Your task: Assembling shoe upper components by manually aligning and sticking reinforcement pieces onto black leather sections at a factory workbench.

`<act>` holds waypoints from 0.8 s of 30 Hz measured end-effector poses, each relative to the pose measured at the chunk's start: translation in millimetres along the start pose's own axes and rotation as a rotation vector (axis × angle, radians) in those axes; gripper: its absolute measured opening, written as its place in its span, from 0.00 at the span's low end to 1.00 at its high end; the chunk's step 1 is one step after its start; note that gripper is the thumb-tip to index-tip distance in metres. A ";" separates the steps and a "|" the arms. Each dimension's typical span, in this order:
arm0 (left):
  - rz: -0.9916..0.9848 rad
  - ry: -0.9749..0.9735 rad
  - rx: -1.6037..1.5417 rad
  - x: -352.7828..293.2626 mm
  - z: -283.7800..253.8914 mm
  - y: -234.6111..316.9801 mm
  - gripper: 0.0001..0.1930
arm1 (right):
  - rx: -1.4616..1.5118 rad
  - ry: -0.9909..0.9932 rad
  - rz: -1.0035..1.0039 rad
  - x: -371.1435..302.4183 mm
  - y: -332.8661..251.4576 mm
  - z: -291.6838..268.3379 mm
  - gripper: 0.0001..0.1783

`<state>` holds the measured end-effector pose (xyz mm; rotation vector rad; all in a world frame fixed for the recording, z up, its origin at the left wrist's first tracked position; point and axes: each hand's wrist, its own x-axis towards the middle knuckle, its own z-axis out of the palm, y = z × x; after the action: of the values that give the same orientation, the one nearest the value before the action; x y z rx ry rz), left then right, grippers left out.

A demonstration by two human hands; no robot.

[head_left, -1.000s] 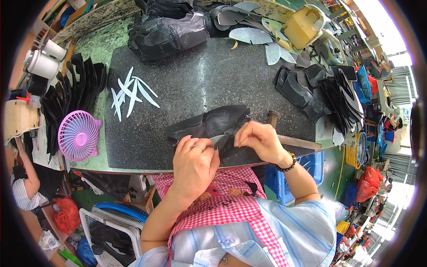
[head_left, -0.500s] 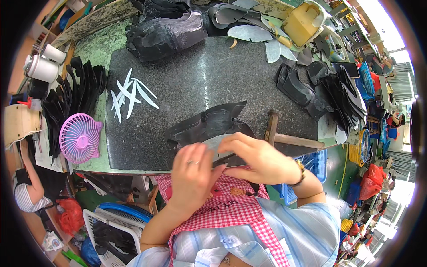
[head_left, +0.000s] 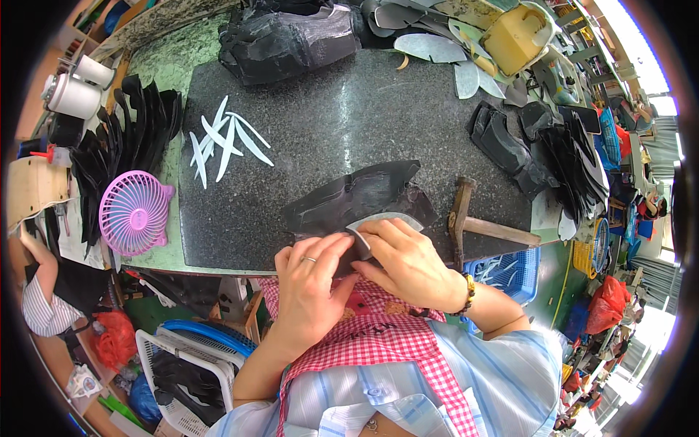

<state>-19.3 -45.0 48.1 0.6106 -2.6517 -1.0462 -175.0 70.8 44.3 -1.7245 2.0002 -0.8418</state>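
At the near edge of a dark stone slab lies a black leather shoe-upper piece (head_left: 353, 195), its outline curved and its surface creased. A grey curved stiffener piece (head_left: 405, 216) lies against its near side, one end bent up between my hands. My right hand (head_left: 408, 262) is closed, pinching that bent end between thumb and fingers. My left hand (head_left: 309, 280), with a ring on one finger, is closed on the near edge of the black piece; its fingertips are partly hidden. To the right of my right hand rests a wooden-handled hammer (head_left: 499, 230).
White curved strips (head_left: 226, 142) lie on the slab's left, beside a purple fan (head_left: 137, 213) and stacked black pieces (head_left: 145, 116). At the back stand a black bundle (head_left: 287, 47) and a yellow container (head_left: 515, 40). More black uppers (head_left: 502, 149) lie right. A co-worker's arm (head_left: 40, 266) shows at left.
The whole view has shifted slightly. My left hand has come down onto the near edge of the black piece, and the grey piece's end is now bent up in my right fingers.
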 end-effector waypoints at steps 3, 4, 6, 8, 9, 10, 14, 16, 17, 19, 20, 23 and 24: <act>0.051 -0.010 0.109 2.0 -3.9 6.0 0.25 | -0.056 0.079 -0.046 -4.8 3.7 9.7 0.16; 0.045 -0.007 0.105 0.8 -1.8 1.0 0.25 | -0.046 0.086 -0.010 -6.5 7.5 12.0 0.15; 0.266 -0.045 0.397 -0.2 1.2 -13.9 0.18 | -0.025 0.067 0.081 -5.5 7.6 6.1 0.17; 0.333 -0.086 0.485 1.3 -5.1 -15.3 0.16 | 0.011 0.039 0.061 -3.4 12.5 3.5 0.18; 0.420 -0.128 0.572 5.6 -9.7 -15.6 0.14 | 0.040 0.028 0.049 -2.8 13.7 2.0 0.19; 0.455 -0.118 0.570 8.6 -12.5 -18.0 0.13 | 0.042 0.020 0.046 -3.5 13.8 1.3 0.19; 0.510 -0.107 0.550 12.0 -15.2 -26.8 0.10 | -0.159 -0.047 -0.192 -7.9 10.4 2.7 0.22; 0.464 -0.013 0.500 11.0 -17.9 -28.2 0.11 | -0.173 -0.060 -0.205 -6.2 6.9 0.2 0.21; 0.416 0.083 0.450 11.7 -19.7 -28.2 0.11 | -0.188 -0.073 -0.220 -5.5 6.2 -0.5 0.21; 0.389 0.153 0.439 13.3 -14.0 -18.0 0.11 | -0.161 -0.096 -0.235 -3.9 10.4 -3.4 0.21; 0.434 0.043 0.439 7.9 -3.1 -21.5 0.12 | -0.136 -0.118 -0.249 -2.8 15.2 -7.0 0.20; 0.462 -0.052 0.433 3.9 2.1 -24.0 0.14 | -0.090 -0.068 -0.267 -2.5 40.0 -28.8 0.17; 0.405 -0.058 0.387 5.8 -0.2 -17.1 0.15 | -0.025 -0.063 -0.246 -3.7 38.5 -33.8 0.14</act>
<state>-19.3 -59.1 36.7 0.0892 -2.8766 -0.4497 -224.7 84.0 44.4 -2.0143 1.7895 -0.8298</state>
